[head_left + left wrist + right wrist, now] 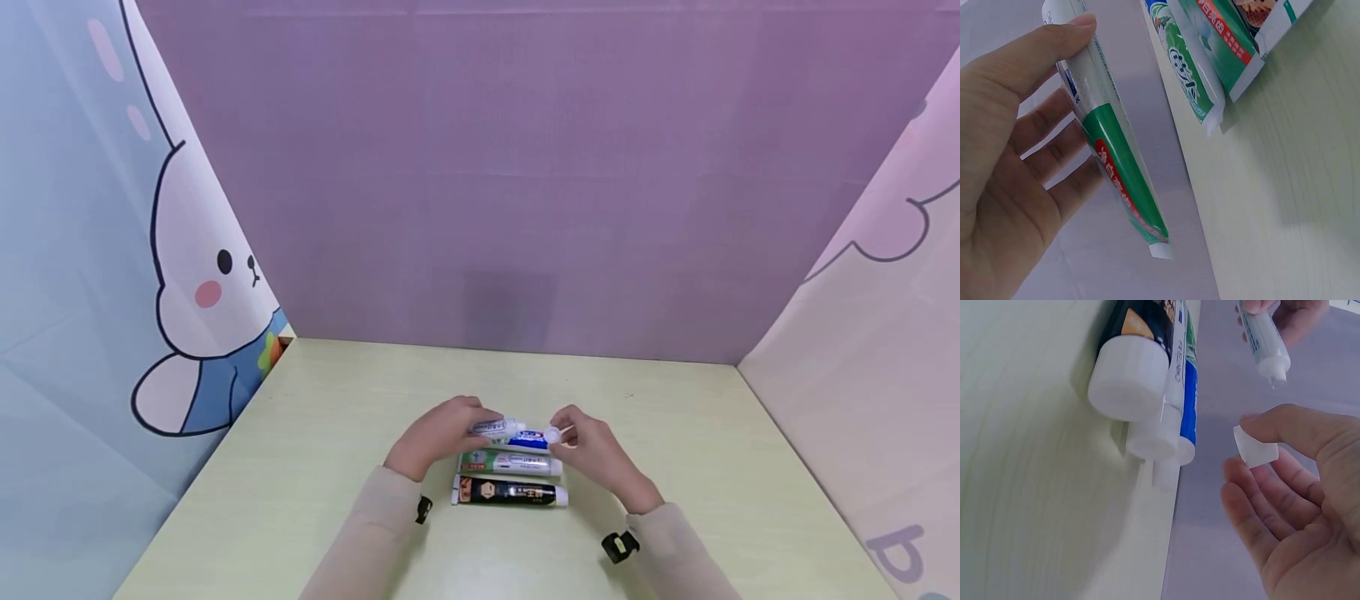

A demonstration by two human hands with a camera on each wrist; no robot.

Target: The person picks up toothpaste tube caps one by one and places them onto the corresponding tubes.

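Note:
My left hand [448, 429] holds a white and green toothpaste tube [1125, 169] between thumb and fingers, above the table. The tube's nozzle [1279, 374] is bare and points toward my right hand [596, 446]. Between the thumb and fingers of that hand is a white cap [1256, 449], apart from the nozzle. Below the hands, a blue and green toothpaste tube [530, 441], a green and white toothpaste tube [517, 463] and a black toothpaste tube [513, 492] lie side by side with their white caps toward the right.
The pale table [337, 392] meets a purple backdrop [525, 183] at its far edge. A rabbit-print cloth [202, 292] hangs on the left and a light printed cloth [885, 350] on the right. Each wrist wears a black strap device [620, 547].

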